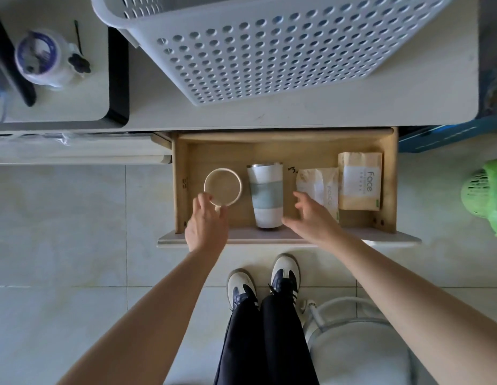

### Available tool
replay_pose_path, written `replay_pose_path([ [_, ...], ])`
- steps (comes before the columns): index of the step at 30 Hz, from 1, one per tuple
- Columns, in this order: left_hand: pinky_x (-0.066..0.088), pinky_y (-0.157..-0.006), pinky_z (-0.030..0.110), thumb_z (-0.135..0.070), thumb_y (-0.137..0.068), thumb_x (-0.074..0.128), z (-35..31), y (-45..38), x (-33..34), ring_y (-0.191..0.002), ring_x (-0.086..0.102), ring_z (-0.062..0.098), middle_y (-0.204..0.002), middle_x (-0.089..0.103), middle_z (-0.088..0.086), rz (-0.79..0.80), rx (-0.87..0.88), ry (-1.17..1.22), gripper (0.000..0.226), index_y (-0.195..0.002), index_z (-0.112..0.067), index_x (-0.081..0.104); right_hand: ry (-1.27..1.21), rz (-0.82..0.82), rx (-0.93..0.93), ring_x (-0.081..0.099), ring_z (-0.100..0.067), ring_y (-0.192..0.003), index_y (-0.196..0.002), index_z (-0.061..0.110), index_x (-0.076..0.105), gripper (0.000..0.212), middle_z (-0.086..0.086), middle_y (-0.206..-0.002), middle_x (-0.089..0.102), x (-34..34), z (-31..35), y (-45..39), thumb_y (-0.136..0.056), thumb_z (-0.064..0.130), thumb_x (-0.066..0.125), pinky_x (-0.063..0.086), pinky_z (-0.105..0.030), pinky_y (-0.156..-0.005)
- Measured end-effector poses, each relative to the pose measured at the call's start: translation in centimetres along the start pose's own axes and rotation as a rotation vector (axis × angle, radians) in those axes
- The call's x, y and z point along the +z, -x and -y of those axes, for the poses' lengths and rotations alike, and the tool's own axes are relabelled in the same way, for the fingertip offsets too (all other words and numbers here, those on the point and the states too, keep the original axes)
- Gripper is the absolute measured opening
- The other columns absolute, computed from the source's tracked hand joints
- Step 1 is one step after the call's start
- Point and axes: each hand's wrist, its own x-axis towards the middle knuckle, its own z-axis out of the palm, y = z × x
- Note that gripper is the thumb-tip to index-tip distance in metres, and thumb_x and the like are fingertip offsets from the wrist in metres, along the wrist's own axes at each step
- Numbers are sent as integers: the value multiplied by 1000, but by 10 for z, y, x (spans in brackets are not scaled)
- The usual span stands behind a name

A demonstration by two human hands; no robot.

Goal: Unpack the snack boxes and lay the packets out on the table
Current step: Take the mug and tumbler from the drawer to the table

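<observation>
Here, head view: inside the open drawer (283,151) the two paper packets (360,180) lie just right of the tumbler (265,195), nearest the spread, empty right hand (311,215); left hand (207,220) pinches the round bowl (223,187).

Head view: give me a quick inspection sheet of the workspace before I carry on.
Surface: table carries a white basket.
Job's things: two tan packets in the open drawer.
Clutter: tumbler lying flat, round lid.
Hands: left hand touches the lid's rim; right hand open beside the tumbler.
Cables: nothing seen.
Surroundings: tiled floor, green basket at right.
</observation>
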Motion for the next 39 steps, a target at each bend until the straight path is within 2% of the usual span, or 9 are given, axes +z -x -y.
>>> replay_pose_path([
  [3, 41, -73, 39, -36, -92, 50, 5, -22, 3, -99, 59, 34, -123, 58, 7, 76, -181, 85, 35, -118, -14, 43, -109, -20, 17, 35, -25, -140, -155, 19, 12, 92, -7, -156, 31, 6, 13, -22, -86, 43, 67, 33, -41, -112],
  [6, 48, -78, 39, -50, -85, 57, 13, -34, 8, -99, 61, 29, -115, 64, 1, 160, -195, 67, 47, -119, -18, 47, -146, -62, 34, 27, -27, -145, -155, 13, 8, 102, -8, -159, 23, 19, 23, -44, -83, 43, 72, 27, -40, -116],
  [9, 55, -83, 42, -57, -73, 72, 23, -40, 11, -93, 65, 23, -102, 68, -6, 211, -235, 229, 54, -111, -23, 54, -192, -63, 98, 19, -27, -148, -155, 12, -2, 113, -7, -162, 14, 30, 28, -62, -79, 50, 73, 22, -41, -119],
  [12, 57, -77, 38, -53, -68, 79, 30, -45, 12, -80, 65, 23, -84, 69, -5, 310, -207, 259, 41, -90, -25, 60, -203, -73, 141, 13, -26, -150, -154, 8, -7, 117, -9, -163, 5, 39, 31, -72, -80, 51, 73, 16, -39, -118],
  [15, 55, -76, 39, -38, -76, 78, 36, -53, 18, -75, 66, 26, -83, 72, 7, 451, -165, 154, 28, -88, -15, 67, -236, -176, 134, 31, -30, -141, -150, 2, 12, 105, -16, -155, 25, 45, 35, -79, -78, 44, 77, 29, -34, -110],
  [20, 60, -78, 49, -18, -88, 65, 42, -66, 24, -69, 70, 31, -87, 75, 15, 494, -268, 295, 9, -89, -13, 72, -403, -220, 201, 52, -31, -119, -134, 3, 35, 84, -15, -133, 51, 48, 38, -87, -73, 31, 84, 43, -33, -90],
  [29, 61, -77, 42, -13, -91, 66, 25, -57, 4, -72, 67, 21, -82, 74, 14, 403, -296, 417, 16, -81, -3, 73, -450, -319, 133, 56, -26, -107, -122, 6, 38, 82, -9, -120, 54, 32, 51, -75, -62, 23, 91, 48, -39, -90],
  [35, 60, -74, 42, -26, -91, 65, 17, -38, -31, -65, 67, 20, -70, 74, 2, 381, -207, 326, 27, -68, -15, 73, -427, -284, 90, 59, -26, -104, -118, 16, 38, 88, -7, -121, 53, 1, 68, -40, -50, 27, 92, 54, -48, -89],
  [39, 58, -72, 44, -38, -91, 60, 9, -13, -66, -67, 67, 32, -67, 71, 7, 366, -168, 309, 40, -62, -14, 70, -379, -263, 42, 58, -26, -106, -121, 16, 37, 88, -7, -121, 53, -18, 81, 2, -53, 22, 92, 53, -45, -89],
])
